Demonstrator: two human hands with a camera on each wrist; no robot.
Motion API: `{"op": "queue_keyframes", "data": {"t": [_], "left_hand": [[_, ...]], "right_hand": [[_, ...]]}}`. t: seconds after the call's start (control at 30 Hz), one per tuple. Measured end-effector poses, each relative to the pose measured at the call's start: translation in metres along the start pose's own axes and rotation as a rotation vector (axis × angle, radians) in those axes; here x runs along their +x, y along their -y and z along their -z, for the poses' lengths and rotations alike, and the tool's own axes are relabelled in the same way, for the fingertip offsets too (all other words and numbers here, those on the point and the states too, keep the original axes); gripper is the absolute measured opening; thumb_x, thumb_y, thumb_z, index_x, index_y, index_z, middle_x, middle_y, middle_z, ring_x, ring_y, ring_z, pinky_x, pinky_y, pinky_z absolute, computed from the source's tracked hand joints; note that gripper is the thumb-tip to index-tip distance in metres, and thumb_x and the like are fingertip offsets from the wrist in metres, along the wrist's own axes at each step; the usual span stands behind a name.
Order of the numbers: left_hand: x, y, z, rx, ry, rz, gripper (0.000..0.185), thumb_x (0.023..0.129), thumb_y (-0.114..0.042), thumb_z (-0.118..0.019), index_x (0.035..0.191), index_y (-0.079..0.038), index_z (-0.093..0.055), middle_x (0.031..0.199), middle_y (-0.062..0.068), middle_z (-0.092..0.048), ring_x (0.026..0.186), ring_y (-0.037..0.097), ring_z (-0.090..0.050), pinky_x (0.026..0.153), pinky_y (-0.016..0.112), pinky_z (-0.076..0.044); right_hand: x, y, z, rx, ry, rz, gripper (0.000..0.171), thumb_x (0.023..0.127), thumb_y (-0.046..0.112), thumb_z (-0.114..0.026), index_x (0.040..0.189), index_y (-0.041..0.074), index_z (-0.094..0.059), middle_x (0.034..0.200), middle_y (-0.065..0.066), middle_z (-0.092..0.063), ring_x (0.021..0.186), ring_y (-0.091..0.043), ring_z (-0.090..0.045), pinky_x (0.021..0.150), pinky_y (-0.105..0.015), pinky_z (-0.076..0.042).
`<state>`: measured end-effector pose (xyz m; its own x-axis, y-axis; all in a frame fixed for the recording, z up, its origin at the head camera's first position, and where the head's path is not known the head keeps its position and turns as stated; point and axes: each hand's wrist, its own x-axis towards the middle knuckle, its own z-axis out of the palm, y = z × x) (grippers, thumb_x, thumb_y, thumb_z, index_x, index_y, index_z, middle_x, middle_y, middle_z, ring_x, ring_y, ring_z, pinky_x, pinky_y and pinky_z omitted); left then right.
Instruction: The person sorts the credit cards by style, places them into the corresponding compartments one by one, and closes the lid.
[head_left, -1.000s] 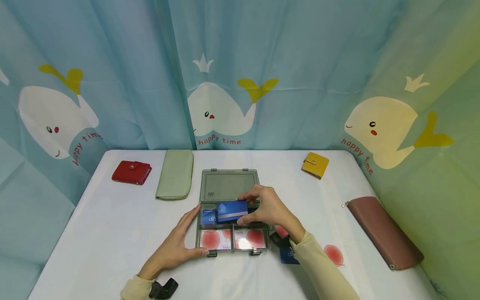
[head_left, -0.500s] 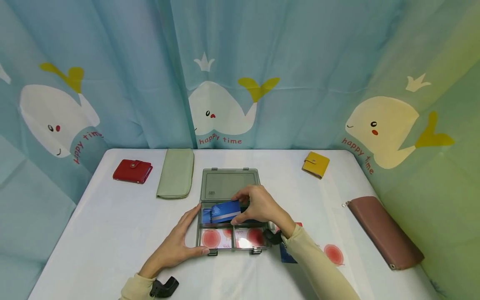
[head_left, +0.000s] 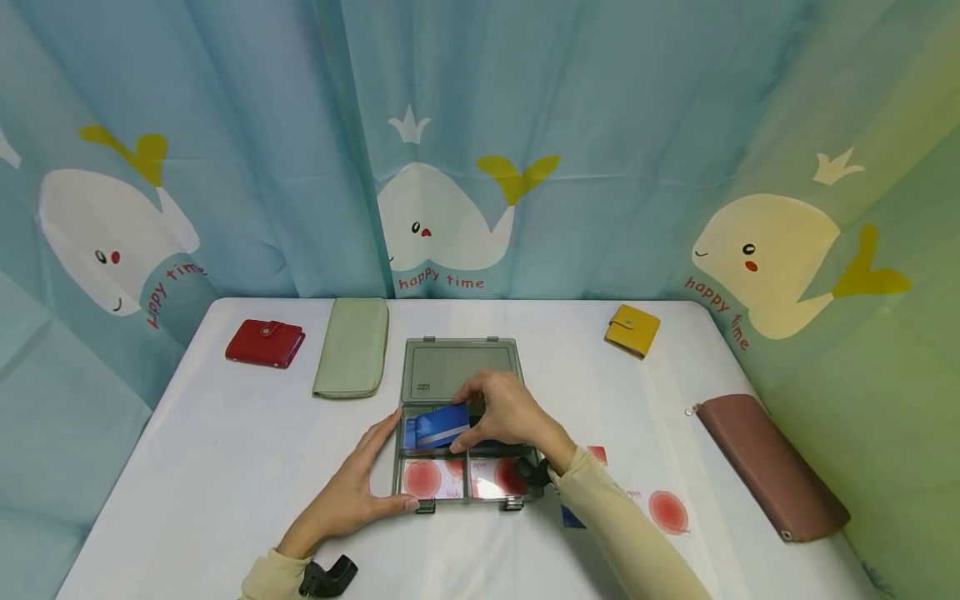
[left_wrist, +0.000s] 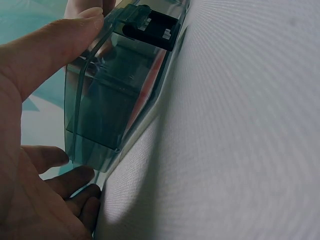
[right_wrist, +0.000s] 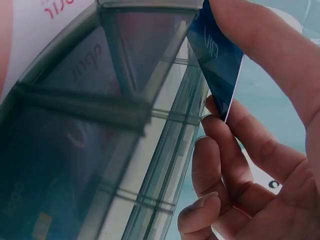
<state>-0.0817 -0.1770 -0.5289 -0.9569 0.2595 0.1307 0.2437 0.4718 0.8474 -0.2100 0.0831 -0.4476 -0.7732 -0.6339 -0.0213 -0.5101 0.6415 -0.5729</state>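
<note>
The right hand (head_left: 506, 412) pinches a blue card (head_left: 442, 425) between thumb and fingertips, holding it tilted over the left rear compartment of a clear grey-green box (left_wrist: 100, 107); whether the card's lower edge meets the contents cannot be told. A second blue card (head_left: 409, 433) shows in that compartment, partly covered by the first. The left hand (head_left: 347, 492) grasps nothing closed-fisted: its thumb touches the front left corner, its fingers reaching extended along the left side. The lid (head_left: 442, 367) lies folded back. Pink cards with red discs fill both front compartments (the lettering on one reads upside down). Right of the box, near the right sleeve (head_left: 630, 533), lies a pale card with a red disc (head_left: 667, 511). Farther out on the white table (head_left: 187, 492) are a red wallet (head_left: 264, 343), a pale green wallet (head_left: 350, 347), a yellow wallet (head_left: 632, 331) and a brown wallet (head_left: 772, 467).
</note>
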Motion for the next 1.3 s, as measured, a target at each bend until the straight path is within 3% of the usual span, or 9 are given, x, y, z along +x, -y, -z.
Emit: {"op": "queue_keyframes", "data": {"t": [0.23, 0.6, 0.8, 1.0, 1.17, 1.3], "left_hand": [[0.0, 0.001, 0.0, 0.008, -0.005, -0.027, 0.121, 0.076, -0.038, -0.095, 0.17, -0.013, -0.022, 0.169, 0.016, -0.035, 0.151, 0.045, -0.039, 0.114, 0.075, -0.036], [0.0, 0.0, 0.0, -0.003, 0.007, -0.008, 0.122, 0.077, -0.039, -0.095, 0.171, -0.014, -0.021, 0.17, 0.02, -0.033, 0.152, 0.048, -0.036, 0.114, 0.076, -0.034], [0.0, 0.0, 0.0, 0.005, 0.0, -0.021, 0.121, 0.076, -0.038, -0.095, 0.17, -0.011, -0.022, 0.169, 0.018, -0.034, 0.152, 0.046, -0.037, 0.114, 0.075, -0.035], [0.0, -0.001, -0.001, 0.016, -0.01, -0.028, 0.121, 0.076, -0.038, -0.095, 0.17, -0.012, -0.024, 0.169, 0.017, -0.035, 0.152, 0.045, -0.037, 0.115, 0.075, -0.035], [-0.001, -0.001, -0.001, 0.019, -0.012, -0.028, 0.121, 0.076, -0.038, -0.095, 0.17, -0.011, -0.024, 0.169, 0.018, -0.035, 0.152, 0.047, -0.036, 0.115, 0.075, -0.034], [-0.001, -0.001, -0.001, 0.018, -0.012, -0.027, 0.121, 0.076, -0.038, -0.095, 0.17, -0.011, -0.023, 0.169, 0.018, -0.034, 0.152, 0.047, -0.036, 0.115, 0.076, -0.034]], "right_hand": [[0.005, 0.007, -0.005, -0.027, -0.001, 0.022, 0.06, 0.058, 0.04, -0.106, 0.108, 0.017, -0.082, 0.106, 0.001, -0.07, 0.094, -0.015, -0.059, 0.085, -0.035, -0.051], [0.007, 0.012, -0.008, -0.059, 0.04, 0.02, 0.07, 0.056, 0.044, -0.106, 0.115, 0.018, -0.079, 0.113, 0.0, -0.069, 0.098, -0.018, -0.062, 0.086, -0.037, -0.053], [0.001, 0.005, -0.002, 0.027, 0.072, 0.092, 0.073, 0.062, 0.04, -0.105, 0.124, 0.013, -0.077, 0.118, -0.006, -0.068, 0.104, -0.027, -0.064, 0.091, -0.042, -0.056], [-0.023, -0.017, 0.015, 0.147, 0.006, 0.136, 0.071, 0.069, 0.034, -0.102, 0.129, 0.009, -0.074, 0.123, -0.01, -0.07, 0.105, -0.032, -0.066, 0.091, -0.051, -0.057], [-0.053, -0.045, 0.032, 0.196, -0.074, 0.111, 0.071, 0.067, 0.032, -0.103, 0.128, 0.01, -0.074, 0.12, -0.01, -0.072, 0.101, -0.031, -0.064, 0.075, -0.034, -0.053], [-0.08, -0.066, 0.044, 0.193, -0.125, 0.077, 0.069, 0.066, 0.028, -0.103, 0.127, 0.011, -0.075, 0.12, -0.008, -0.073, 0.1, -0.032, -0.063, 0.071, -0.03, -0.049]]}}
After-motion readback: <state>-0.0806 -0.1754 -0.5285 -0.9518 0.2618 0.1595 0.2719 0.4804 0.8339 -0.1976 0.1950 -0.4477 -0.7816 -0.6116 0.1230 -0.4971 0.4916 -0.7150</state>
